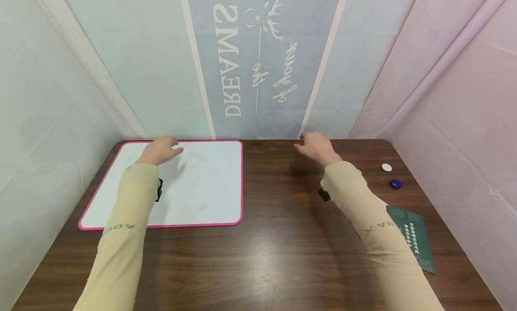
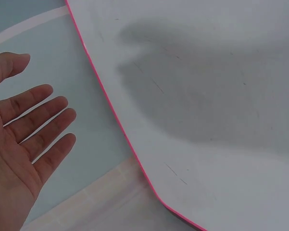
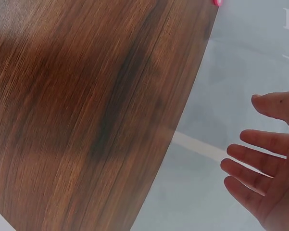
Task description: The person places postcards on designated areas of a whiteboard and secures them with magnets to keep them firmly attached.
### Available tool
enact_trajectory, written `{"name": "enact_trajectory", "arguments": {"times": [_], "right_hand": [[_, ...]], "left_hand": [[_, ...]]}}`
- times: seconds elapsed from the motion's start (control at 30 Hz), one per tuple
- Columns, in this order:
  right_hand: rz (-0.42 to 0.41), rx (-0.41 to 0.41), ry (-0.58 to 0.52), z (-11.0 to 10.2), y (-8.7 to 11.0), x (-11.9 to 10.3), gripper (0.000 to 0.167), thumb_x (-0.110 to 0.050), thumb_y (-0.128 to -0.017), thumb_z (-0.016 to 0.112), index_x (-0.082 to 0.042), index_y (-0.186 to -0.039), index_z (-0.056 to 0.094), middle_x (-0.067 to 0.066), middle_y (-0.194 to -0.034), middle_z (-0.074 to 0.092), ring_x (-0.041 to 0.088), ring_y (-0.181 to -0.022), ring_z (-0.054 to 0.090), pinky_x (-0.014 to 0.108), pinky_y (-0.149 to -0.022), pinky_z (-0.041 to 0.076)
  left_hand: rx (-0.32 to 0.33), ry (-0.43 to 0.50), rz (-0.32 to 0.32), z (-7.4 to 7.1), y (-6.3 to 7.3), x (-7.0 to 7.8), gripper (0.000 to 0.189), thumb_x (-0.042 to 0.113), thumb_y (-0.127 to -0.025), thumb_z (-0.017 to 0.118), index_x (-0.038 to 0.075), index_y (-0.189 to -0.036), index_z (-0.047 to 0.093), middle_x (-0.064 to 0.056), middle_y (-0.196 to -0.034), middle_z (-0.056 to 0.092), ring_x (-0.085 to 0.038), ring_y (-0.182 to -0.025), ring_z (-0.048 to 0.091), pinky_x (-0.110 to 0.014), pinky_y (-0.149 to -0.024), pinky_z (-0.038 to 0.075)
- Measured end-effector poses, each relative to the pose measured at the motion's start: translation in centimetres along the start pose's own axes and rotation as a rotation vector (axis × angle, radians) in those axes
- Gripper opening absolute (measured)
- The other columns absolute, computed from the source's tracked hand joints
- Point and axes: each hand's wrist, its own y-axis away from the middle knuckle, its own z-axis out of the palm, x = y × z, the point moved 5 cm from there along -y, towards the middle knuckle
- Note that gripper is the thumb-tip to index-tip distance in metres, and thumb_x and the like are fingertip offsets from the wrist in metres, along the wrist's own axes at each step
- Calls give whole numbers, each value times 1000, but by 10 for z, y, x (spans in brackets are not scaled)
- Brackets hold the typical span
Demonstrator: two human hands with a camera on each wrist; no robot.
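Note:
My left hand (image 1: pixel 159 150) hovers over the far part of a whiteboard (image 1: pixel 202 185) with a pink edge, casting a shadow on it. In the left wrist view the fingers (image 2: pixel 43 108) are spread loosely and hold nothing. Toward the back of the table, right of the whiteboard, my right hand (image 1: pixel 317 147) is held in the air. Its fingers (image 3: pixel 255 156) are relaxed and slightly bent in the right wrist view, with nothing in the palm. The right forearm partly hides a dark green printed booklet (image 1: pixel 420 239).
On the right of the brown wooden table (image 1: pixel 274 248) lie a white round disc (image 1: pixel 386 167) and a blue round disc (image 1: pixel 396 183). A pale fabric backdrop (image 1: pixel 258 77) with lettering rises behind the table, and light cloth walls (image 1: pixel 472 100) flank both sides.

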Motion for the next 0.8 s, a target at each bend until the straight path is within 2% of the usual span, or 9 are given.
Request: {"name": "enact_trajectory", "arguments": {"times": [0.17,0.4,0.5,0.63,0.8], "right_hand": [[-21,-21,26,1,0,-8,45,-34,-90,52,2,-117,56,21,-108,61,36,-94,59,48,-75,49],[-61,-18,30,4,-2,-22,44,-34,-90,53,0,-118,57,19,-111,61,35,-99,58,49,-81,47],[-74,-23,35,4,-3,-29,40,-34,-90,52,-1,-113,59,17,-105,63,33,-93,60,47,-77,48],[-101,-33,51,5,-3,-38,38,-35,-90,52,-1,-105,61,15,-98,63,31,-89,60,46,-75,48],[-125,-56,61,8,-3,-51,40,-35,-91,52,-2,-111,60,15,-107,62,32,-98,58,47,-81,48]], "left_hand": [[15,22,-7,0,6,-11,46,27,-92,46,-10,-119,50,-29,-119,52,-43,-108,50,-56,-89,39],[21,38,-44,-3,19,-29,46,29,-92,47,-11,-113,52,-29,-112,55,-41,-99,54,-55,-81,43],[25,46,-62,-3,22,-39,46,30,-92,47,-10,-113,53,-29,-111,55,-41,-97,54,-55,-80,43],[49,46,-56,-4,28,-49,44,28,-91,47,-11,-110,53,-30,-108,56,-41,-94,55,-55,-78,44],[82,32,-28,-4,37,-59,41,24,-91,47,-13,-106,54,-32,-103,57,-42,-91,56,-55,-78,43]]}}
